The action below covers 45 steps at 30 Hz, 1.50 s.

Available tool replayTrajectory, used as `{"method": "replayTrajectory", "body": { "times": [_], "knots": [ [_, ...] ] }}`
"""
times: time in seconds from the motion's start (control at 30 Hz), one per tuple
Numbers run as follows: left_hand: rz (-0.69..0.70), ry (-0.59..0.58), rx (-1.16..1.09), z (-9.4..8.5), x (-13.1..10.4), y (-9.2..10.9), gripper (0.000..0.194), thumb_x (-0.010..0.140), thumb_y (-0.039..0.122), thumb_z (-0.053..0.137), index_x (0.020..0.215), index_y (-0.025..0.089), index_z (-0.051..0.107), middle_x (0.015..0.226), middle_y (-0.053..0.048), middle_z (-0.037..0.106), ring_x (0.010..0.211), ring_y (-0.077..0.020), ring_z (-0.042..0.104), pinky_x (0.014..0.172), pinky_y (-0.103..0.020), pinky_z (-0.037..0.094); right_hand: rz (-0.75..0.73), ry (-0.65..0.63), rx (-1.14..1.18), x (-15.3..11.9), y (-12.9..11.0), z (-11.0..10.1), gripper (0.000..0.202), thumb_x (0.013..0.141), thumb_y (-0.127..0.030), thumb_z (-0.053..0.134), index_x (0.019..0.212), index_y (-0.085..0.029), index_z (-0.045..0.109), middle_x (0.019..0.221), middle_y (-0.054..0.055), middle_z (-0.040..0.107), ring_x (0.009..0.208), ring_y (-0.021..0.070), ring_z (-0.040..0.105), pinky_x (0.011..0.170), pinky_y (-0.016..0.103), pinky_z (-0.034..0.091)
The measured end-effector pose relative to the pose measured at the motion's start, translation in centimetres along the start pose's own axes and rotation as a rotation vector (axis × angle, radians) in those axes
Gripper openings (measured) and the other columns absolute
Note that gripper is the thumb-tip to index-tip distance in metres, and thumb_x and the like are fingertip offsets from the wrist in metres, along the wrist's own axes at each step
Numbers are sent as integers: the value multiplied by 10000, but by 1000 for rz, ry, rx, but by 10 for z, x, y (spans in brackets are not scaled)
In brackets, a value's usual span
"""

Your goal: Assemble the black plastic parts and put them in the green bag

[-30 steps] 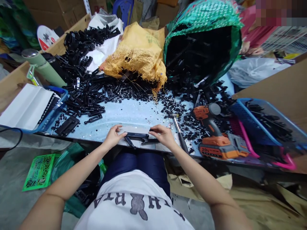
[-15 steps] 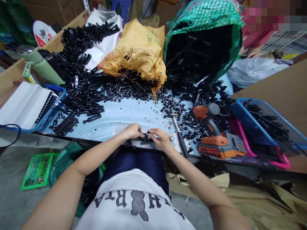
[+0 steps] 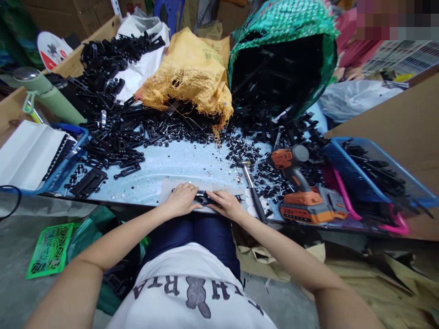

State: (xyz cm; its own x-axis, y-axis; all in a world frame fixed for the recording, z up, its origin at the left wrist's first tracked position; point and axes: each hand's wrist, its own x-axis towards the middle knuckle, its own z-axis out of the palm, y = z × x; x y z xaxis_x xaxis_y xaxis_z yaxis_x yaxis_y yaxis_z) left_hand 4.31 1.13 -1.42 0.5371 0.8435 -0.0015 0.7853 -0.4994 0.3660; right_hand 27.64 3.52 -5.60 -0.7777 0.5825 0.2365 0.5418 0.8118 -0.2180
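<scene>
At the table's front edge lies a black plastic part [image 3: 202, 196], partly covered by both hands. My left hand [image 3: 181, 199] rests over its left end, fingers closed on it. My right hand [image 3: 224, 203] holds the right end between thumb and fingers. A pale sheet [image 3: 167, 186] is under the part. Just right of my right hand, a hammer [image 3: 253, 189] with a black handle lies on the blue table surface [image 3: 171, 160]. Farther right is an orange and grey power drill [image 3: 298, 183].
Black parts [image 3: 113, 132] are heaped at the left, with small pins [image 3: 171, 130] behind. A yellow sack [image 3: 195, 73] and an open green sack [image 3: 281, 68] stand at the back. Blue baskets [image 3: 377, 169] [image 3: 63, 171] flank the table. Another person's hand [image 3: 353, 73] shows at the back right.
My left hand has flattened from a pinch and now covers the part's left end. My right hand has lowered onto the part. The view has shifted slightly.
</scene>
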Motion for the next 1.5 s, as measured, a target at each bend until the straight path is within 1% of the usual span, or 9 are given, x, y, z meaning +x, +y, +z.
{"method": "replayTrajectory", "body": {
  "times": [0.13, 0.27, 0.5, 0.63, 0.93, 1.1, 1.23, 1.4, 1.5],
  "knots": [
    [96, 75, 254, 14, -12, -9, 611, 858, 503, 448, 1270, 52, 435, 1079, -176, 584, 963, -278, 532, 791, -369, 410, 28, -9, -218, 5, 10, -6, 552, 844, -602, 422, 1031, -122, 623, 875, 120, 629, 783, 209, 558, 681, 303, 396],
    [103, 147, 276, 17, -2, -22, 479, 918, 452, 329, 976, 82, 626, 834, -146, 637, 803, -234, 587, 657, -320, 428, 80, 20, -263, 11, 8, -11, 621, 810, -695, 360, 597, -151, 571, 569, 63, 548, 576, 161, 510, 570, 271, 304],
    [-233, 180, 222, 1, 13, -24, 547, 941, 446, 264, 758, 115, 658, 697, -127, 664, 662, -209, 632, 561, -270, 392, 222, -208, -175, 37, -9, -40, 690, 822, -722, 218, 674, -151, 577, 642, 81, 615, 572, 154, 547, 522, 268, 201],
    [-111, 71, 151, -18, 7, -30, 533, 932, 460, 294, 709, 130, 648, 693, -113, 670, 632, -190, 627, 559, -256, 386, 194, -244, -43, 41, -7, -51, 707, 837, -708, 152, 623, -162, 546, 580, 70, 584, 536, 149, 528, 512, 267, 199],
    [354, 453, -714, -49, -52, 31, 559, 956, 428, 158, 612, 156, 504, 491, -20, 501, 465, -97, 474, 490, -211, 363, -238, 128, 1128, 42, -81, -76, 564, 891, -613, 281, 562, -190, 458, 457, -4, 426, 432, 103, 420, 446, 234, 292],
    [360, 839, -706, -28, -48, 60, 545, 936, 496, 157, 842, 162, 577, 655, -54, 581, 628, -137, 564, 586, -256, 452, 56, 625, 1294, 63, -122, -36, 497, 860, -653, 244, 878, -240, 520, 846, 59, 559, 762, 184, 567, 692, 340, 467],
    [362, 879, -182, -2, -29, 24, 654, 893, 598, 130, 1223, 172, 500, 971, -129, 624, 934, -220, 594, 724, -322, 484, 145, 611, 1213, 104, -80, 1, 488, 882, -603, 179, 1134, -285, 450, 1276, 77, 435, 1194, 232, 430, 974, 450, 373],
    [-37, 348, 251, 5, 23, -51, 680, 795, 687, 333, 1231, 208, 542, 926, -140, 612, 824, -225, 584, 693, -314, 447, 336, 392, 421, 187, 39, 2, 402, 887, -502, 357, 1042, -185, 549, 1204, 129, 504, 1181, 237, 406, 1014, 417, 312],
    [-176, 272, 321, -9, 54, -72, 596, 844, 575, 408, 1285, 181, 479, 1027, -157, 580, 948, -258, 540, 794, -357, 422, 447, 288, 0, 235, 82, -6, 332, 876, -396, 455, 1059, -146, 573, 1336, 156, 407, 1243, 285, 315, 1014, 454, 268]
  ]
}}
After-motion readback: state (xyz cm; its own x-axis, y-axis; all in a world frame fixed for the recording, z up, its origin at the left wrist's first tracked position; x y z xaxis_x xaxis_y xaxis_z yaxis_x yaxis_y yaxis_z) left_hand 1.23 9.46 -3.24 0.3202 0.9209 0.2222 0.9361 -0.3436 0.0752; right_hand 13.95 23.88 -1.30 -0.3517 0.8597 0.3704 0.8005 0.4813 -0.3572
